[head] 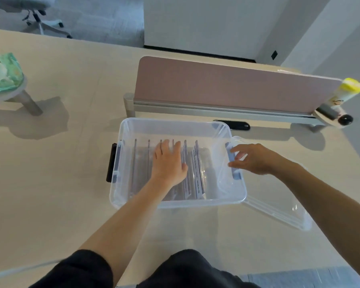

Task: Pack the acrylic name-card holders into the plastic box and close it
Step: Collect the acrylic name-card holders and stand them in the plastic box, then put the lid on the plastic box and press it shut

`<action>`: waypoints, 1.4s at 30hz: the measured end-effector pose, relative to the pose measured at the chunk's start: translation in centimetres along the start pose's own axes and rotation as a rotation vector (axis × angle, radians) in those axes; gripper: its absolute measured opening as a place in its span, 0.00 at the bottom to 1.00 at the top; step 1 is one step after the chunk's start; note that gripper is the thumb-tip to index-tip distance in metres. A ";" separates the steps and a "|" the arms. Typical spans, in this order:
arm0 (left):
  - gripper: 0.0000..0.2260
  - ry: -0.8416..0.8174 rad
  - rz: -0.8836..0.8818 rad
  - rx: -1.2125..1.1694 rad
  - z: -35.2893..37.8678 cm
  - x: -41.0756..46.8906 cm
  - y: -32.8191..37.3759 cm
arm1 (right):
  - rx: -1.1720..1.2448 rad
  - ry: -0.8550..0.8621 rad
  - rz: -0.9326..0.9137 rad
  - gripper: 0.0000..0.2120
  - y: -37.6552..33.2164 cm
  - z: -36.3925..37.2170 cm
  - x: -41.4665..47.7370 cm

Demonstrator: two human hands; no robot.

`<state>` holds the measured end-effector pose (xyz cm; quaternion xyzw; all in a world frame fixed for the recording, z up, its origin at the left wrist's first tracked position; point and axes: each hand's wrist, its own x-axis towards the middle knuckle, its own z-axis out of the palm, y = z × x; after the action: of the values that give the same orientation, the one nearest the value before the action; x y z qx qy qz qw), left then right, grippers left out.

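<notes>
You are at the packing step. On the pale, matte counter [50, 183] sits the clear plastic box [176, 202], a rounded rectangle with blue side latches. Your left hand [168, 163] lies flat inside it, fingers spread on the upright acrylic name-card holders [196, 173], thin glossy sheets standing in a row. Your right hand [253, 159] hovers at the right latch, fingers apart, gripping nothing. The clear lid [279, 206] lies right of the box; fitting it probably comes next.

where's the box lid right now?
In the head view the lid lies flat on the table, off the box, against its right side, just under the right hand.
</notes>
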<state>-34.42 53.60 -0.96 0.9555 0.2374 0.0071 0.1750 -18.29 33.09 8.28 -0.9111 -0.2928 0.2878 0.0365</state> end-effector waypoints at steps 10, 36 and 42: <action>0.26 -0.109 0.240 -0.078 2.2 2.1 13.5 | 0.081 0.051 0.122 0.29 13.9 -0.2 -3.3; 0.42 -0.583 -0.554 -0.045 16.5 13.7 27.7 | 0.330 -0.025 0.608 0.62 39.8 9.2 3.6; 0.40 -0.472 -0.646 -0.205 17.2 14.8 27.6 | 0.818 0.072 0.723 0.61 41.2 9.2 5.2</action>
<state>-7.16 31.85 -8.77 0.7847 0.4767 -0.2442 0.3120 1.31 1.00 -11.67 -0.8745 0.1762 0.3410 0.2966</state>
